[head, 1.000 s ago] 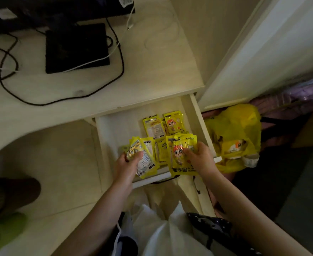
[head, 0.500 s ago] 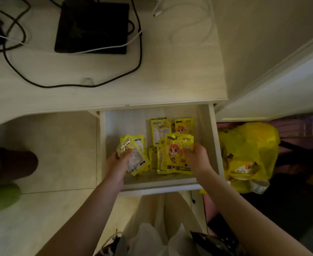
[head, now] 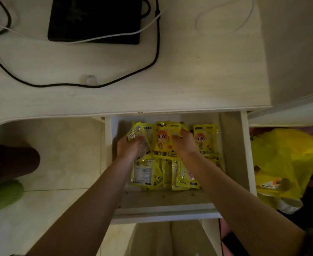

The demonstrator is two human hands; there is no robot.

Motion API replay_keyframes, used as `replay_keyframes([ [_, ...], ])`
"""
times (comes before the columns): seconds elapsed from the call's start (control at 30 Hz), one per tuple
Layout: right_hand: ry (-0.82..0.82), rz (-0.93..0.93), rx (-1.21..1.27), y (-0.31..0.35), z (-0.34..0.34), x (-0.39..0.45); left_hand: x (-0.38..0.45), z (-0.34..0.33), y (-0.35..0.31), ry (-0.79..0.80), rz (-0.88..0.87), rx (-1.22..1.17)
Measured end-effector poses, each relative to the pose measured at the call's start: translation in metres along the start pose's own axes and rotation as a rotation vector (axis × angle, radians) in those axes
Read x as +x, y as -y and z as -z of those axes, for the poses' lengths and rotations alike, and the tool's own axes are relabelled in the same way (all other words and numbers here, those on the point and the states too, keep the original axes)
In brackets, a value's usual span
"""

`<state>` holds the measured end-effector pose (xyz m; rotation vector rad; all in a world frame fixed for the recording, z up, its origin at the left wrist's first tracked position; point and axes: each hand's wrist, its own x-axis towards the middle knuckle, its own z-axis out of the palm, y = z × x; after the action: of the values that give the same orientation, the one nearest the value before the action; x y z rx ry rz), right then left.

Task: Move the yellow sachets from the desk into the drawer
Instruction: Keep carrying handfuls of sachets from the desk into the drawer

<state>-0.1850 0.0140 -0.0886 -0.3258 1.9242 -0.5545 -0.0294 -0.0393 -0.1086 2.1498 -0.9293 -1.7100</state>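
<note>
The pale wooden drawer [head: 233, 156] is pulled out under the desk [head: 198, 80]. Several yellow sachets lie inside it, some along the front [head: 146, 174] and one at the back right [head: 205, 139]. My left hand [head: 129, 147] grips a bunch of sachets [head: 138, 132] at the drawer's back left. Beside it, my right hand [head: 184, 143] holds a cartoon-printed sachet [head: 164, 143], fingers curled over its top right edge. Both hands are inside the drawer. No sachet shows on the desk top.
A black flat device [head: 94, 19] with black and white cables [head: 152, 61] lies on the desk. A yellow plastic bag [head: 284, 163] sits on the floor right of the drawer. A green slipper [head: 2, 196] and a leg stand at the left on the tiled floor.
Both hands have pushed their sachets further toward the back of the drawer. The camera has tilted more steeply down over the drawer.
</note>
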Motion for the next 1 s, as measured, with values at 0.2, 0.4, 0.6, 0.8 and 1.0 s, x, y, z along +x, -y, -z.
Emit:
replay_keyframes([
  [0.2, 0.009, -0.031, -0.131, -0.005, 0.0, 0.013, 0.005, -0.009, 0.009, -0.029, 0.053, 0.004],
  [0.4, 0.005, 0.047, -0.268, -0.017, 0.004, 0.022, 0.011, -0.007, 0.013, -0.031, 0.001, 0.083],
  [0.6, -0.015, 0.113, -0.331, -0.023, 0.013, 0.013, 0.006, 0.002, 0.018, -0.073, -0.045, 0.259],
  [0.8, -0.012, 0.116, -0.351, -0.028, 0.042, -0.017, -0.026, 0.013, 0.018, -0.108, -0.1, 0.347],
  [1.0, 0.008, 0.189, -0.421, -0.023, 0.066, -0.064, -0.082, 0.024, 0.018, -0.097, -0.178, 0.32],
])
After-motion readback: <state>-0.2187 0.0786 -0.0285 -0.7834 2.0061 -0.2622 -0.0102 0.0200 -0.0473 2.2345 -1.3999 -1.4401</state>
